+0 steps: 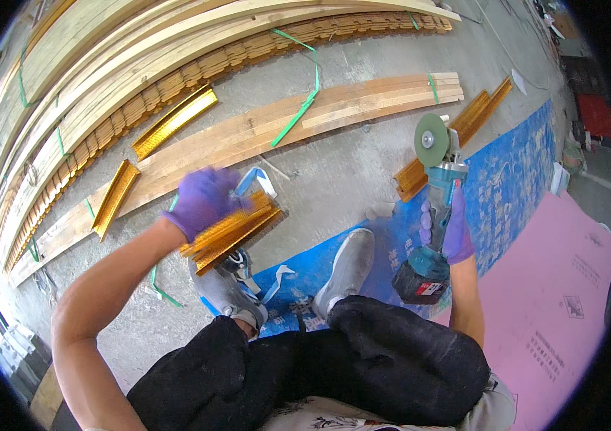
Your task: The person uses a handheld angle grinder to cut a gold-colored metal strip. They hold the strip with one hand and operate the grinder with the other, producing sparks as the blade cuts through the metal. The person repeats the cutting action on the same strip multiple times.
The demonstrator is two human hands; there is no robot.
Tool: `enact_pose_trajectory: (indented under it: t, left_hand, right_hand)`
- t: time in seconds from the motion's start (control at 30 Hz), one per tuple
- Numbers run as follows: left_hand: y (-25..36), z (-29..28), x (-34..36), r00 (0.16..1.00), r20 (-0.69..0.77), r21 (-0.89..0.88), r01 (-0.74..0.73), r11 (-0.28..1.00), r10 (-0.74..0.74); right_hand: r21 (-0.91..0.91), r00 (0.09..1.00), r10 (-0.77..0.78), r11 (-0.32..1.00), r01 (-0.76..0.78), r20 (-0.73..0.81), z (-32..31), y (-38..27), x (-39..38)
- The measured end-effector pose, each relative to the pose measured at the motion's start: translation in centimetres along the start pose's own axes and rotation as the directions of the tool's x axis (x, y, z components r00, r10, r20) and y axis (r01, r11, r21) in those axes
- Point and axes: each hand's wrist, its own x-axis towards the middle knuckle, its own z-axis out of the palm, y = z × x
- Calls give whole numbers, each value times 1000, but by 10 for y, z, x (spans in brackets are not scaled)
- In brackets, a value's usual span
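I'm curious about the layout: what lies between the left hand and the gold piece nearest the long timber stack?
In the head view, flat wooden planks lie between the left hand and that gold piece, with some grey floor beyond them.

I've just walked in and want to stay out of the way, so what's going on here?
A person's right hand holds a grinder, its disc well apart from the gold trim by the left shoe. The left hand, blurred, is at that trim; whether it grips it isn't clear. Other gold pieces lie around: two off to the left near some planks, one to the right by a blue sheet.
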Motion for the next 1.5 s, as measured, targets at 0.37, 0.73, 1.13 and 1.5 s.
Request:
enact_pose_trajectory:
  t: [0.37, 0.73, 1.13, 1.5]
  left_hand:
    - [-144, -19, 65, 902, -408, 380, 307, 872, -140]
    - [29, -35, 173, 490, -739, 282, -398, 873, 462]
    - [105, -36, 296, 412, -301, 606, -614, 506, 860]
    - [105, -10, 232, 681, -499, 353, -404, 844, 536]
  right_hand:
    - [-12, 997, -9, 1000, 8, -79, 23, -13, -2]
    - [3, 999, -18, 1000, 18, -48, 6, -10, -6]
    - [127, 999, 7, 992, -11, 33, -32, -1, 18]
    - [65, 999, 40, 997, -38, -29, -26, -13, 36]
